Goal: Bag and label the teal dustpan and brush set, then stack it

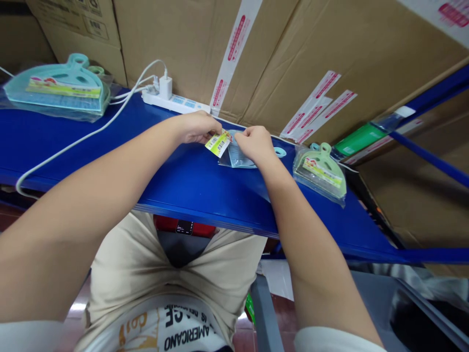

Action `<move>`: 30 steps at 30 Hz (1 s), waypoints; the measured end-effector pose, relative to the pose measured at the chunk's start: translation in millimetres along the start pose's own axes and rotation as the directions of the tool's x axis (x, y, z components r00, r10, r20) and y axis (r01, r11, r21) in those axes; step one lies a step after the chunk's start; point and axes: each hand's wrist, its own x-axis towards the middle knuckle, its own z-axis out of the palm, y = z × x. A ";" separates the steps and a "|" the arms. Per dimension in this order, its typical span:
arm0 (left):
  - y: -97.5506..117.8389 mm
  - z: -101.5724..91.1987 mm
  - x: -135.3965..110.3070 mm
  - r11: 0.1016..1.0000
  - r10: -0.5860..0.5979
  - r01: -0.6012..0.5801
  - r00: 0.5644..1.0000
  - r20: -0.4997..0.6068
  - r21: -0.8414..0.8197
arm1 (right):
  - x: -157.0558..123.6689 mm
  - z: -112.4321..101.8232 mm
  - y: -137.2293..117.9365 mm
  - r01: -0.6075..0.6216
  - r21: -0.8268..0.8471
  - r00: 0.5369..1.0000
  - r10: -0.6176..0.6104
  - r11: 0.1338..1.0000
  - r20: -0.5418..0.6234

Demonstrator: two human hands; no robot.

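Note:
My left hand (201, 128) pinches a yellow-and-white printed header card (219, 143) by its upper left edge. Just right of it, my right hand (256, 143) is closed at the top of a small light-blue dustpan set (237, 155) in a clear plastic bag, which lies on the blue shelf (205, 188). The card's right end meets the bag; whether they are joined I cannot tell. Part of the dustpan is hidden behind my right hand, and its round handle loop (280, 152) shows past the wrist.
To the right lies a bagged green dustpan set (322, 171), near a green-labelled bottle (366, 137). At the far left is a bagged teal dustpan set (58, 90). A white power strip (176, 101) trails a cable (91, 132) over the shelf. Cardboard boxes (176, 44) stand behind.

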 end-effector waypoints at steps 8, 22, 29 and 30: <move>-4.5 7.0 -1.0 0.999 0.038 -0.038 0.999 -0.024 -0.005 | -3.7 -2.7 -8.0 -0.048 0.089 0.996 0.041 0.995 0.085; -11.6 9.1 5.5 0.978 0.083 -0.053 0.986 -0.145 0.200 | 10.7 -24.0 20.1 -0.031 0.165 0.997 0.041 0.986 -0.059; -8.5 11.1 2.8 0.993 0.068 -0.052 0.986 -0.151 0.110 | 30.9 -34.4 73.9 -0.210 0.070 0.963 0.218 0.975 -0.157; -7.9 12.3 2.4 0.996 0.055 -0.045 0.987 -0.152 0.073 | 31.2 -33.9 74.0 -0.223 0.070 0.962 0.231 0.972 -0.145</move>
